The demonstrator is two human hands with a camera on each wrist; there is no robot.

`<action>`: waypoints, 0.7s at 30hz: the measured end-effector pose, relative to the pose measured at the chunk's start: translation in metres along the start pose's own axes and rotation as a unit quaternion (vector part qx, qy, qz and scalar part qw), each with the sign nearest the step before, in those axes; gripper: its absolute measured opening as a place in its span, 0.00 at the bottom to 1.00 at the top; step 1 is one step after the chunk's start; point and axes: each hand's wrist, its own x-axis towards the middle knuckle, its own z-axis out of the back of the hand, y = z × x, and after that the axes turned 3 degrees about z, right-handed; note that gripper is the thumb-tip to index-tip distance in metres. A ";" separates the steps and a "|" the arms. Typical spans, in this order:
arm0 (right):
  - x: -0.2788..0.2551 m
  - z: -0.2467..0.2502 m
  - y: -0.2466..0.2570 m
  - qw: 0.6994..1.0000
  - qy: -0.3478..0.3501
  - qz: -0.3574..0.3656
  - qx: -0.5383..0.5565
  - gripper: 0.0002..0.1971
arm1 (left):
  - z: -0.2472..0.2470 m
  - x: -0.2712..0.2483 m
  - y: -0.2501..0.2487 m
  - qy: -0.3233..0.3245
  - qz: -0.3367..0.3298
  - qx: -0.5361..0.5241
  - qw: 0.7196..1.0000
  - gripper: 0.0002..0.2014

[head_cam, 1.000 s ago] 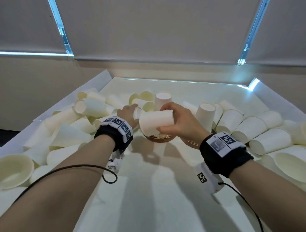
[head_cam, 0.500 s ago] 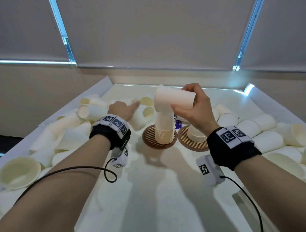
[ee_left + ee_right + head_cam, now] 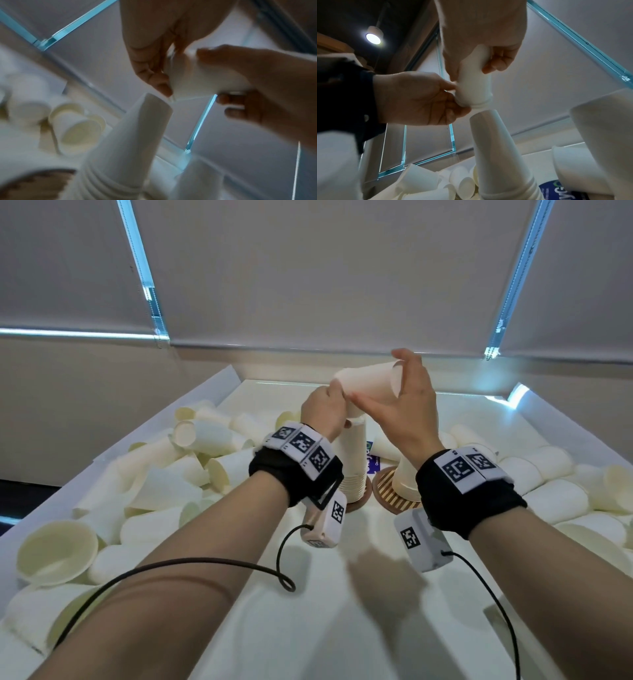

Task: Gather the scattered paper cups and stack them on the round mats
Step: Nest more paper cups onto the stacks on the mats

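Item: paper cup (image 3: 368, 383), white, held on its side just above the top of the left stack (image 3: 352, 460), which serves as landmark.

Location: the cup's open rim faces left and down toward the stack's top cup; its closed base points right. In the right wrist view the rim (image 3: 477, 104) sits just over the stack top (image 3: 485, 115), tilted, not yet seated.

Grip, right hand (image 3: 404, 412): fingers and thumb curled round the cup wall near its base, a light wrap rather than a squeeze.

Grip, left hand (image 3: 325, 412): thumb and fingertips pinch the rim end, steadying it over the stack.

Stack: upside-down cups nested on a round slatted mat (image 3: 359, 501). To its right, a second mat (image 3: 394, 498) carries a shorter stack (image 3: 406, 477).

Loose stock: cups on their sides left of the stack (image 3: 191, 470) and right of it (image 3: 548, 484), all inside a white walled tray (image 3: 219, 385).

Handling, by judgement: very light, thin-walled, easily dented; a hard squeeze would ovalise the rim and stop it sliding over the stack. Best taken at the stiffer base and rolled rim. The tall stack looks prone to tipping if pushed sideways.
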 end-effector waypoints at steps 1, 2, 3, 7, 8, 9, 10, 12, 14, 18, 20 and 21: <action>0.004 0.000 0.000 1.000 0.012 -0.018 -0.016 0.39 | -0.003 0.000 0.003 -0.021 -0.018 0.051 0.998 0.24; 0.008 0.000 0.001 0.999 0.023 -0.033 -0.029 0.38 | -0.004 0.000 0.006 -0.041 -0.027 0.086 0.995 0.22; 0.013 0.000 0.002 0.998 0.031 -0.043 -0.041 0.36 | -0.004 -0.002 0.008 -0.054 -0.033 0.107 0.992 0.21; 0.024 -0.006 0.013 0.991 0.073 -0.034 -0.110 0.38 | -0.002 -0.001 0.023 -0.053 -0.042 0.153 0.986 0.17; 0.026 -0.009 0.016 0.987 0.085 -0.029 -0.131 0.40 | -0.001 0.000 0.026 -0.047 -0.042 0.160 0.985 0.16; 0.028 -0.012 0.019 0.984 0.096 -0.028 -0.150 0.40 | -0.001 0.001 0.029 -0.041 -0.042 0.167 0.984 0.16; 0.030 -0.014 0.022 0.980 0.104 -0.029 -0.167 0.41 | 0.000 0.002 0.031 -0.037 -0.045 0.176 0.983 0.16; 0.034 -0.018 0.027 0.972 0.120 -0.032 -0.199 0.41 | 0.002 0.004 0.035 -0.029 -0.053 0.192 0.979 0.19; 0.039 -0.020 0.034 0.964 0.134 -0.027 -0.226 0.40 | 0.002 0.006 0.039 -0.022 -0.056 0.206 0.977 0.24; 0.046 -0.022 0.044 0.951 0.151 -0.031 -0.268 0.34 | -0.007 0.005 0.043 -0.007 -0.060 0.192 0.979 0.35; 0.041 -0.027 0.039 0.931 0.191 -0.048 -0.308 0.31 | -0.016 0.007 0.050 0.003 -0.045 0.170 0.984 0.39; 0.036 -0.031 0.032 0.917 0.222 -0.059 -0.325 0.31 | -0.020 0.009 0.054 0.010 -0.032 0.163 0.986 0.40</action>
